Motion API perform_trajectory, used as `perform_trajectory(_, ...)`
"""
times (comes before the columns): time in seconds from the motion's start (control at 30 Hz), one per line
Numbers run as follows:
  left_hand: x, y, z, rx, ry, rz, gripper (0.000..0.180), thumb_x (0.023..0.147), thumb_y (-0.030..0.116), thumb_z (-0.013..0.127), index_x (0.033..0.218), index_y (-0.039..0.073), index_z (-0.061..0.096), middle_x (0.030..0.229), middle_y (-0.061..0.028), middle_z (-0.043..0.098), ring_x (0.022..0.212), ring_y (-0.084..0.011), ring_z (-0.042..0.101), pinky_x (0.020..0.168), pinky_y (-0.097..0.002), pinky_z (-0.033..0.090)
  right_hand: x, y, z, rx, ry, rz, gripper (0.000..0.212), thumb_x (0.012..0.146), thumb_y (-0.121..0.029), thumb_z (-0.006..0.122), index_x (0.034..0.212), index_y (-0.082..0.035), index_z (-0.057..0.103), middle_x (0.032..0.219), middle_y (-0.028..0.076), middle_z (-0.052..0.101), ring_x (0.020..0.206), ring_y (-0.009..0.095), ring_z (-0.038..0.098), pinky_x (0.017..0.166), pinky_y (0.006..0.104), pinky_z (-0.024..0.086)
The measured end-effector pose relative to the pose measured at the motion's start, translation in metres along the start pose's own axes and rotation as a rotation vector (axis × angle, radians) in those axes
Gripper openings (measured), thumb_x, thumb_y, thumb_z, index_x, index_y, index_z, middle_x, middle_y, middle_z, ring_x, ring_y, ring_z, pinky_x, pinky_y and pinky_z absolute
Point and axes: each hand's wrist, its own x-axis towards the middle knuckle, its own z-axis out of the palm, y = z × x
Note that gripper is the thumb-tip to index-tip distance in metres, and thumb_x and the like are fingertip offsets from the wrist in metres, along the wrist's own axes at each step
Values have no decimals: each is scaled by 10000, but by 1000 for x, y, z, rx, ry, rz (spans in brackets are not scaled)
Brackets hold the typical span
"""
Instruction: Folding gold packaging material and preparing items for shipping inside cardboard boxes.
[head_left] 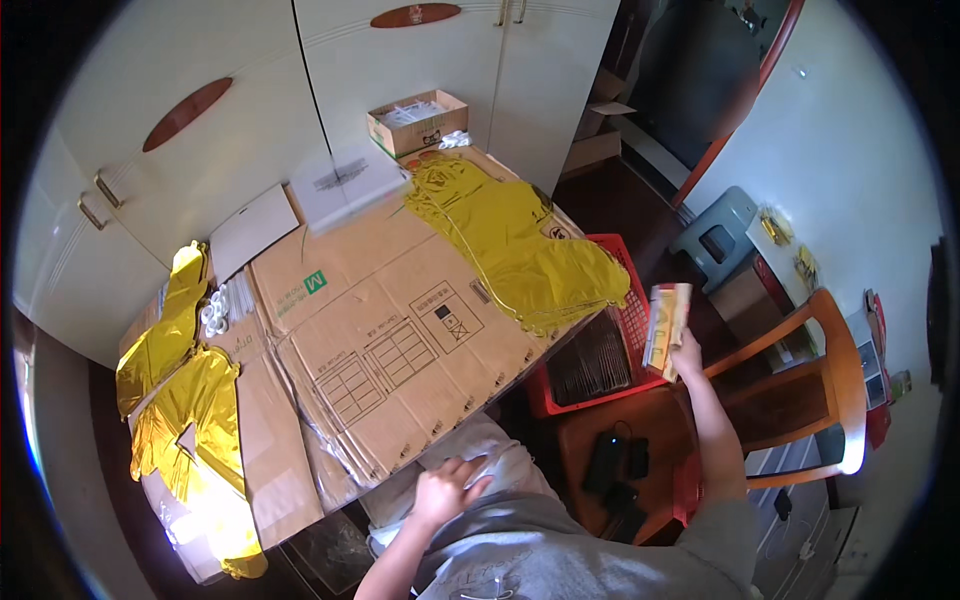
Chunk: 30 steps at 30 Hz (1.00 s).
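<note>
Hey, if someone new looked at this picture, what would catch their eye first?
Probably the shiny gold foil sheets spread over the upper right of the flattened cardboard, with brighter crumpled foil pieces along its left side. Next might be the slim yellow-and-cream box in the right hand, held out near the red plastic crate.

The right grip [686, 358] holds a yellow, red-edged packet [662, 328] near its lower end.
</note>
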Motion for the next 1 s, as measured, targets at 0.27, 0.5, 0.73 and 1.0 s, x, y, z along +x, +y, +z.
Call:
perform_trajectory(0.27,-65,-28,7,-27,94,-369,217,857,280,681,992,111,704,750,-77,644,569,-236,641,547,-367,528,25,51,118,-287,-147,190,500,852,-84,520,1330,-220,470,1039,265,646,1001,462,608,876,528,481)
perform_trajectory(0.5,-79,-26,11,-33,103,-480,174,857,246,670,956,105,697,774,-93,654,564,-245,639,541,-379,523,11,57,160,-243,-444,399,529,986,-350,381,1452,-100,356,1327,268,510,1214,411,510,1038,476,400)
perform_trajectory(0.73,-78,-40,17,1,75,-439,158,831,211,673,955,115,690,786,-94,657,611,-279,636,551,-399,522,12,71,155,-365,-463,192,576,958,-368,449,1427,-43,370,1252,280,557,1136,413,565,970,484,454)
perform_trajectory(1.0,-77,-36,16,4,65,-427,162,816,190,681,966,130,694,789,-93,664,624,-280,646,568,-400,538,16,75,147,-376,-399,177,650,850,-104,522,1456,-50,294,1167,311,589,1088,414,594,946,471,485)
